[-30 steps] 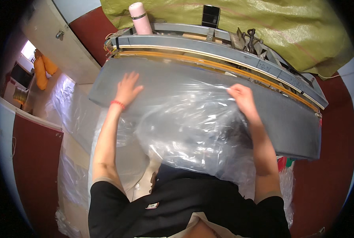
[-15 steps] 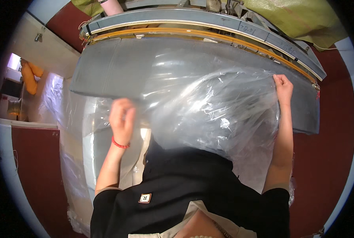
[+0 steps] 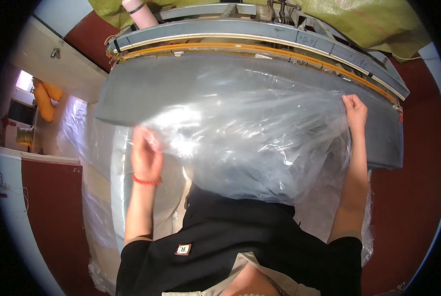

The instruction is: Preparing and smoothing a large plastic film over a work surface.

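A clear, crinkled plastic sheet [image 3: 260,143] spreads in front of me, its far part over a long grey flat board [image 3: 146,89] and its near part against my black top. My right hand [image 3: 357,111] pinches the sheet's right corner, above the board's right part. At the sheet's left end, my left hand [image 3: 148,155] has curled fingers on the gathered plastic, just off the board's near edge. Motion blurs those fingertips somewhat. A red bracelet [image 3: 146,181] circles my left wrist.
Behind the board runs a long metal frame [image 3: 215,29] with orange strips [image 3: 205,47]. A pink roll [image 3: 140,14] and green woven sheeting [image 3: 368,22] lie beyond it. More clear plastic [image 3: 99,212] hangs at the left. Dark red wall panels [image 3: 52,222] stand at both sides.
My left hand has moved slightly down and left onto the plastic, whose left end now reaches it. The sheet is spread wider and flatter. My right hand keeps its pinch.
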Tool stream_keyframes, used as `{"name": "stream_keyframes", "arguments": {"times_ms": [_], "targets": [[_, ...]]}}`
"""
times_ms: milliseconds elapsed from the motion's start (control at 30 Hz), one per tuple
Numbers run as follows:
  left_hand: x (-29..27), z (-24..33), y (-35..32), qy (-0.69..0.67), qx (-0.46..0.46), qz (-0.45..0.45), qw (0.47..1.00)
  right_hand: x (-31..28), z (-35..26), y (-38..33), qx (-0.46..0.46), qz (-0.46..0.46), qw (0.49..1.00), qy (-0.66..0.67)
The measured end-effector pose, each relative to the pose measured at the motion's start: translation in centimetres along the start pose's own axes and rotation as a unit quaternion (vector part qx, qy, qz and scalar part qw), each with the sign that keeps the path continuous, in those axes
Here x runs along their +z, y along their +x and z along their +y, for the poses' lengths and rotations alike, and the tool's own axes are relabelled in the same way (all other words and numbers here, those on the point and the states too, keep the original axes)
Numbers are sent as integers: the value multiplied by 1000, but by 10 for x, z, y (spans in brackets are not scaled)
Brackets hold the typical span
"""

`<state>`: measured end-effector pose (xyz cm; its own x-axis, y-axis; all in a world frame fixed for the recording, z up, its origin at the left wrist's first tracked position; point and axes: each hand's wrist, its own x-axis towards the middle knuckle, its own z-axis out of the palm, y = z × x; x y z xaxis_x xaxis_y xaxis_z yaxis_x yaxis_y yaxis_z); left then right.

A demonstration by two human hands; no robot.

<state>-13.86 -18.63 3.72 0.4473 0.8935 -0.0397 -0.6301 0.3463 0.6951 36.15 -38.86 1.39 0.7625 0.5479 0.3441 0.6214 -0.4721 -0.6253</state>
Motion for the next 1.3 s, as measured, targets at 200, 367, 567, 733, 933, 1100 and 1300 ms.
{"name": "stream_keyframes", "arguments": {"times_ms": [200,367,567,733,933,1100,1300], "targets": [[24,106,125,796,374,125,459,1,-5,0,-1,-15,997,78],[96,38,130,686,560,-116,450,-15,-5,-13,-4,-12,1000,25],[44,-36,84,816,160,-400,385,-44,20,-28,-27,-12,1000,-7],[64,-35,119,740,282,-335,510,-47,20,-31,-28,3,1000,-3],[78,-58,181,804,239,-271,472,-46,19,-30,-18,6,1000,-8],[102,-84,199,799,159,-151,560,-47,23,-30,-20,12,999,22],[95,-114,203,819,287,-105,486,-50,44,-28,14,10,989,146]]}}
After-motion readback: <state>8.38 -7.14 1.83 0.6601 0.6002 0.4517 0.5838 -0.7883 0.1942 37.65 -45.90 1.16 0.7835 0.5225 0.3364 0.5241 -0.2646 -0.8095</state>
